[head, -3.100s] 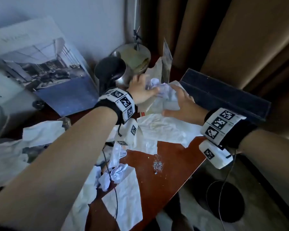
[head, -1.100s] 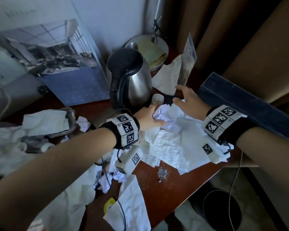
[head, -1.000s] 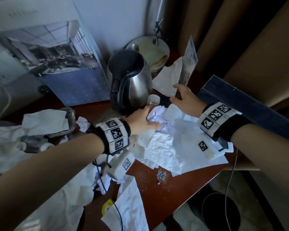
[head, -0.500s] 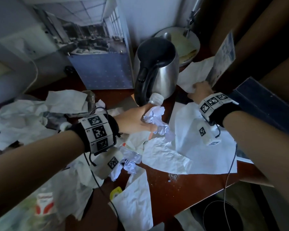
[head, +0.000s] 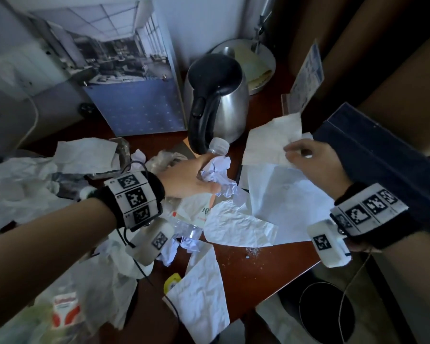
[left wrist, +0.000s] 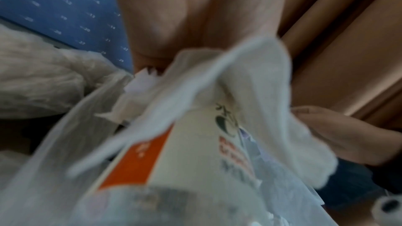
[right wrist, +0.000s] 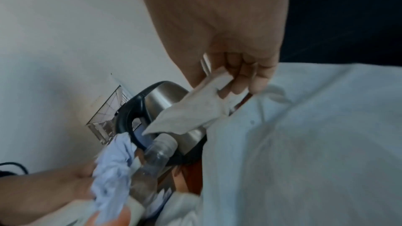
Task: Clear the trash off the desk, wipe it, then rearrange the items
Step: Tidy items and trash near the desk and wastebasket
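Hands: my left hand (head: 186,180) gripping crumpled paper (head: 217,172); right hand (head: 313,162) now pinching tissue (head: 271,142) lifted off counter (head: 258,274); trash-gathering progressing.

Crumpled paper (head: 217,173), glossy steel kettle (head: 230,108)

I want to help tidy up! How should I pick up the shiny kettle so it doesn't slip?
Grip the kettle by its black handle, coming from the near side of the desk. The handle is a big loop facing the person, so fingers can probably curl through it. The steel body looks round and smooth, harder to hold.
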The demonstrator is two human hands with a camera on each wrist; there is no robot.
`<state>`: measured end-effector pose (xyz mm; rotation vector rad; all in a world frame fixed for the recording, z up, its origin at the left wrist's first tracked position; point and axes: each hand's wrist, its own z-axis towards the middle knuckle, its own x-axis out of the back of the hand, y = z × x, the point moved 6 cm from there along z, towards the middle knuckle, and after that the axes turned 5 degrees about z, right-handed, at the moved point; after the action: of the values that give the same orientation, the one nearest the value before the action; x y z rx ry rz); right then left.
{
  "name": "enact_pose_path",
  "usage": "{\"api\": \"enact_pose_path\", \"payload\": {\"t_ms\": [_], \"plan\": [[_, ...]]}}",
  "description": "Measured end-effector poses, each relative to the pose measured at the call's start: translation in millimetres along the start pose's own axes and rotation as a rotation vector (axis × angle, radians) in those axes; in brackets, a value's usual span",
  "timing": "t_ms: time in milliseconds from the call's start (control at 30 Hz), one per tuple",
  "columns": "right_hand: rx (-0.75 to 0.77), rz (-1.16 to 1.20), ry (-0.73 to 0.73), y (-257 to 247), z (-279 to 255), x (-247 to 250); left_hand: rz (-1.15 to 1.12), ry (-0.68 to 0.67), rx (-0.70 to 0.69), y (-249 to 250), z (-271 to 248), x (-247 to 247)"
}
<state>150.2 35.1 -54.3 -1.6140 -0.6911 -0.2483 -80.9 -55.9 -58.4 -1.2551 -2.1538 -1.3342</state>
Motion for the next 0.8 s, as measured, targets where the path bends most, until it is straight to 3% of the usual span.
{"api": "enact_pose_path", "payload": {"t_ms": [167, 233, 300, 400, 467, 700, 800], "plan": [[-0.228, -0.217, -0.182, 34, -40, -13, -0.006, 0.006, -0.024, -3, -9, -2], [-0.175, -0.372, -0.107, 28, -49, -14, -0.019, 0.017, -0.034, -5, -13, -1], [-0.024, -0.52, -0.103, 13, -58, -26, -0.026, 0.024, -0.048, -6, -19, -2], [0.007, -0.62, -0.376, 10, -74, -70, -0.014, 0.033, -0.067, -6, -26, -5], [-0.022, -0.646, -0.476, 17, -81, -95, -0.012, 0.035, -0.06, -8, -32, -9], [0.146, -0.909, -0.427, 28, -76, -126, -0.013, 0.067, -0.071, -20, -52, -3], [0.154, -0.873, -0.398, 32, -75, -126, -0.058, 0.076, -0.091, -26, -60, -1]]}}
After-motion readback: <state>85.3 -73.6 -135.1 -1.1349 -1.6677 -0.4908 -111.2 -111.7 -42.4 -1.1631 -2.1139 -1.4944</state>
